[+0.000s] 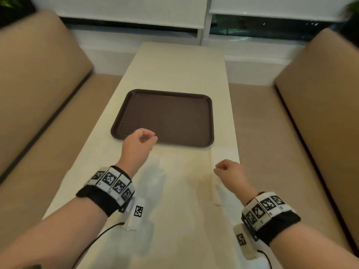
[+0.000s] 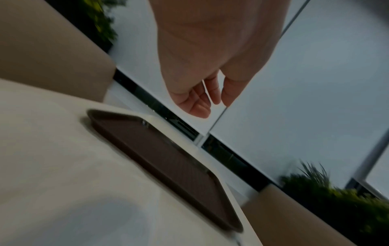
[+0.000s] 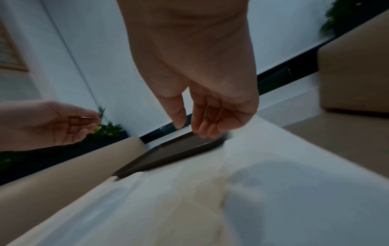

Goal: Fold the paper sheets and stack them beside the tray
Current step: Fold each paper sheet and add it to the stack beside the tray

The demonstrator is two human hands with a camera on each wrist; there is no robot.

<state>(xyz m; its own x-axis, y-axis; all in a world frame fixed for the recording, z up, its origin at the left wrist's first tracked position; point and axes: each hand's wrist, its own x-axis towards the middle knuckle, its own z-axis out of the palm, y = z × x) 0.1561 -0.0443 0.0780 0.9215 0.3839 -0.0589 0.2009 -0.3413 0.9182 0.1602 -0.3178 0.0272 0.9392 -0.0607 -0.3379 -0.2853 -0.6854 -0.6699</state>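
Left hand [image 1: 138,141]: raised over the near left corner of the brown tray [image 1: 165,117], fingers loosely curled, thumb close to the forefinger. Holds nothing, as far as the left wrist view shows. Right hand [image 1: 229,172]: lower and nearer, above the right edge of the surface [image 1: 174,65], fingers hanging slack and a little bent. Grips nothing either; the right wrist view shows a bare palm.

Paper sheet [image 1: 194,167]: apparently flat on the surface just in front of the tray, between the two hands. Shows only as a faint beige patch with a thin crease or edge down its right side. No folded stack visible beside the tray. Nothing on the tray.

Step, as judged: the start of a fold, with neither hand yet on the sheet. Next move likely calls for lowering both hands, pinching the two near corners or one side edge, lifting that edge over to meet the opposite one, then pressing the crease flat. Needs a light grip, since thin paper on a smooth top probably slides.

Hard to make out: the sheet's outline, nearly the same tone as the surface. Cannot tell whether one sheet or several, or whether already creased. Both wrist views blurred. Near end of the surface cut off by the forearms and the marker wristbands [image 1: 110,183].
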